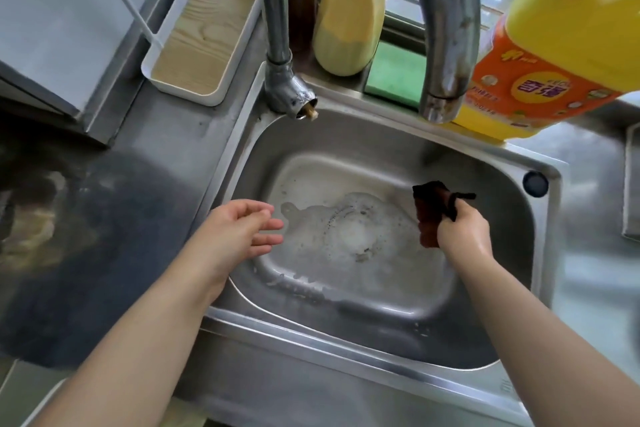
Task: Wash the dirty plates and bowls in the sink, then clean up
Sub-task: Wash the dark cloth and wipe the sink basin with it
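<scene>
While foam pools in the steel sink (485, 163), right hand (462, 236) clutches crumpled dark cloth (433, 215); left hand (242, 229) hangs slack.

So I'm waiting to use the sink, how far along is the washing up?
Dishes look done: none in the sink. In hand: the right hand grips a dark cloth; the left hand is open. Left: foam and bits around the drain.
</scene>
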Demonstrator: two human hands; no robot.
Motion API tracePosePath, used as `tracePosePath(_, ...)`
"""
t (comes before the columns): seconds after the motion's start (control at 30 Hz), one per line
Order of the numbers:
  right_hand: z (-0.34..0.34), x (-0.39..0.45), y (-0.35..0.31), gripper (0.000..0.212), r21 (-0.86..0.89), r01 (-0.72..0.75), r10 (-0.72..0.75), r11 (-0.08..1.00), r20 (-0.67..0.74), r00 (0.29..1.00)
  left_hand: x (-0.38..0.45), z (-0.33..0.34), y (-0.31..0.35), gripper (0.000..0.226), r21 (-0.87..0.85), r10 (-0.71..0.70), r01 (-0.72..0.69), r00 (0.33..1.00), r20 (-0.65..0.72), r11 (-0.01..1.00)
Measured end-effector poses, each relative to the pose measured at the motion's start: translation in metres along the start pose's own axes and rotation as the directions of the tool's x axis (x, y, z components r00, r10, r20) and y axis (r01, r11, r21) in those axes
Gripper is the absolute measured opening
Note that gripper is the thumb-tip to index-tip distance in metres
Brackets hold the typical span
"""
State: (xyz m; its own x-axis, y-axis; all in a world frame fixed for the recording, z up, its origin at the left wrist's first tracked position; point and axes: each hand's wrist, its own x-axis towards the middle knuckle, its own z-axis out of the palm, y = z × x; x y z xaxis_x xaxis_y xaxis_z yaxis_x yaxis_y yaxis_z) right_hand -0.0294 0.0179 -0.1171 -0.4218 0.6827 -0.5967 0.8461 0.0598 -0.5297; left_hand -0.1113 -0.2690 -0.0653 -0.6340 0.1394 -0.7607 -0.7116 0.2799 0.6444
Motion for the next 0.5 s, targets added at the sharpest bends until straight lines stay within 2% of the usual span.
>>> tracePosePath(0.1, -0.008, -0.022, -0.003, 0.043, 0.148, -0.064, 0.053, 0.987, 0.075, 0.996, 0.005, 0.019, 0.000, 0.007, 0.055, -0.011, 0.008, 0.998, 0.059, 0.998)
tracePosePath(0.17, 0.000, -0.040, -0.004, 0.038, 0.306, -0.174, 0.098, 0.936, 0.248, 0.964, 0.007, 0.038, -0.004, 0.002, 0.109, -0.051, 0.037, 0.990, 0.131, 0.993)
tracePosePath(0.2, 0.006, -0.047, -0.002, 0.039, 0.396, -0.254, 0.110, 0.882, 0.352, 0.930, 0.007, 0.049, -0.006, 0.003, 0.157, -0.079, 0.053, 0.983, 0.163, 0.986)
tracePosePath(0.27, 0.018, -0.060, 0.005, 0.041, 0.496, -0.395, 0.129, 0.773, 0.488, 0.863, 0.010, 0.067, -0.015, 0.020, 0.259, -0.156, 0.102, 0.967, 0.200, 0.961)
tracePosePath(0.33, 0.029, -0.076, 0.011, 0.041, 0.514, -0.500, 0.123, 0.697, 0.601, 0.789, 0.012, 0.078, -0.023, 0.039, 0.294, -0.251, 0.185, 0.945, 0.209, 0.938)
tracePosePath(0.37, 0.033, -0.083, 0.014, 0.041, 0.515, -0.540, 0.106, 0.666, 0.651, 0.752, 0.013, 0.081, -0.027, 0.041, 0.282, -0.263, 0.199, 0.941, 0.214, 0.939)
tracePosePath(0.47, 0.037, -0.095, 0.022, 0.036, 0.517, -0.613, 0.079, 0.597, 0.723, 0.687, 0.011, 0.083, -0.037, 0.015, 0.275, -0.143, 0.083, 0.969, 0.204, 0.958)
tracePosePath(0.5, 0.037, -0.096, 0.024, 0.032, 0.513, -0.636, 0.079, 0.577, 0.740, 0.668, 0.009, 0.083, -0.039, 0.015, 0.271, -0.106, 0.047, 0.972, 0.208, 0.961)
